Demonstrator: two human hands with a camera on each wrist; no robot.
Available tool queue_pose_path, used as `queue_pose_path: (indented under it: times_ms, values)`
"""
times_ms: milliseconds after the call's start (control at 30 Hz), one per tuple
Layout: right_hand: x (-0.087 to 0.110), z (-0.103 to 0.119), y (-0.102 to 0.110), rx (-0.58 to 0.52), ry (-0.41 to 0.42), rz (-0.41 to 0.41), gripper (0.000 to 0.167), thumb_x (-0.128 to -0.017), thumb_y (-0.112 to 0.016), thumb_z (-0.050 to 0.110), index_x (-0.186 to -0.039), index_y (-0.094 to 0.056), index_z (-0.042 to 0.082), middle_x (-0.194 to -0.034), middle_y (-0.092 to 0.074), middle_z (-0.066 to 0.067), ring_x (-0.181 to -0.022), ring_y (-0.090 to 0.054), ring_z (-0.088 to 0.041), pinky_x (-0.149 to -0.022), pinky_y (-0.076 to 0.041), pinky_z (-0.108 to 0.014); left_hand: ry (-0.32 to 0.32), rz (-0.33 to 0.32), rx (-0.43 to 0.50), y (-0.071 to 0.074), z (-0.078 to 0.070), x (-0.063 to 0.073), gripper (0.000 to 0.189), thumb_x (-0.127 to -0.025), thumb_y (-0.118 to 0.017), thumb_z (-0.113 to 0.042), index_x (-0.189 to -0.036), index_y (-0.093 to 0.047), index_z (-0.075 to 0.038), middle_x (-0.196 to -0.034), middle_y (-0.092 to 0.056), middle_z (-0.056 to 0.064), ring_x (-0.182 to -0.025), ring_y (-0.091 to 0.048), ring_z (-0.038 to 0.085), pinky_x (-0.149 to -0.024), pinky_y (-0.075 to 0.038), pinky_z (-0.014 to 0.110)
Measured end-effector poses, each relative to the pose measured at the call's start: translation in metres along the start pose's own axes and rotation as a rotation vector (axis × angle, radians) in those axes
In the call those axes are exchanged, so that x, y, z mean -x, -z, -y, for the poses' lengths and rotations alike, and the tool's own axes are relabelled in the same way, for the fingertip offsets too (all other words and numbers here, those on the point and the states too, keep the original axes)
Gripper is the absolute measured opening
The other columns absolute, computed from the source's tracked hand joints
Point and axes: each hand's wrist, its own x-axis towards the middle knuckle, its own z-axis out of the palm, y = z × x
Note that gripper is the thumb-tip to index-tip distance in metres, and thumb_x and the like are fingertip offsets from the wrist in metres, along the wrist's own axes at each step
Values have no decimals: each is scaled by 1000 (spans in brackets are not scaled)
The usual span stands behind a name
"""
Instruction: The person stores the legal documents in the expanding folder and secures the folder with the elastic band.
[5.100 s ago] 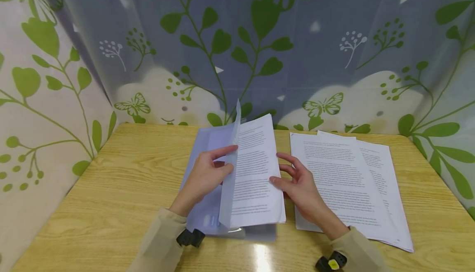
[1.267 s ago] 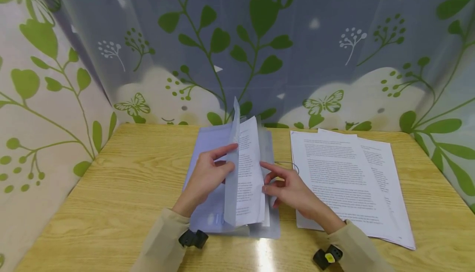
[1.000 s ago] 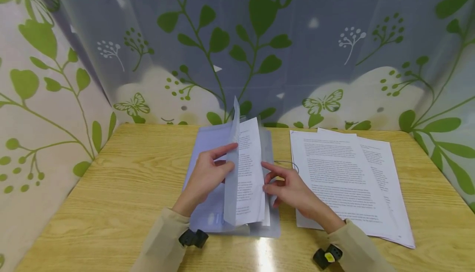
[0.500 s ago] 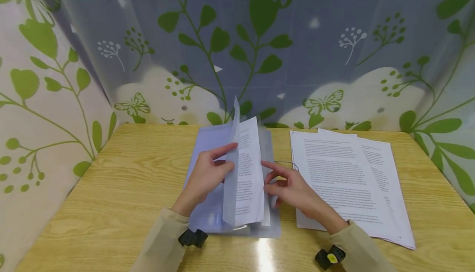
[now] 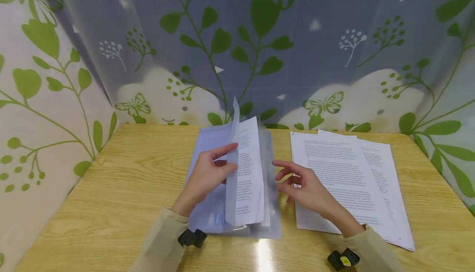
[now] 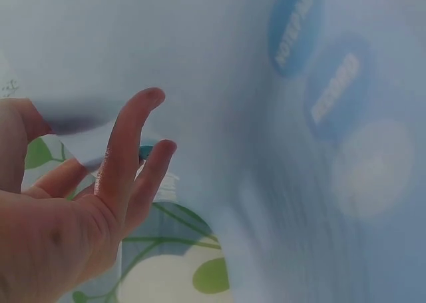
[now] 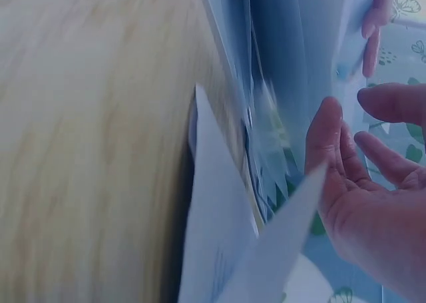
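One translucent bluish plastic folder (image 5: 210,173), prob. light, bendy & slippery, lies part-open mid wood-grain worktop (image 5: 122,189), best held by its raised leaf's edge, which L hand (image 5: 205,177) pinches; R hand (image 5: 306,185), fingers loosely bent, holds nothing.

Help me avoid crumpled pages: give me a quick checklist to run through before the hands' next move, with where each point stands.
1. Folder lying open on the table: ok.
2. Left hand at the raised translucent flap, with the flap standing up: ok.
3. Right hand holding nothing, its fingertips apart from the printed pages beside the flap: ok.
4. Printed pages seated fully in the folder: cannot tell; the flap hides their left side.
5. Loose sheets on the right squared up: not ok; they lie fanned out.
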Motion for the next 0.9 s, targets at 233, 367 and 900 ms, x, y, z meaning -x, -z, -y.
queue_pose_path:
  times_ms: [233,367,900]
  values:
    - [9,-5,15,99,21,-56,51,-92,-65,2,-143,-56,6,-115,-59,-25,-89,-69,-26,-60,-59,-36,-6,10,-7,1,0,0,59,-85,-64,-1,-143,-62,-15,-118,-72,21,-80,-68,13,-59,-55,28]
    - [14,-8,22,188,29,-92,49,-93,-66,1,-141,-58,7,-114,-62,-23,-92,-70,-27,-61,-59,-33,-2,7,-10,2,-1,1,60,-85,-62,1,-143,-62,-15,-120,-71,20,-81,-67,13,-59,-54,28]
    - [32,-16,52,498,63,-266,47,-91,-71,6,-137,-63,12,-109,-70,-9,-87,-66,-4,-68,-54,-22,1,-2,-40,4,0,2,59,-85,-62,2,-142,-63,-17,-121,-71,13,-84,-68,14,-56,-50,26]
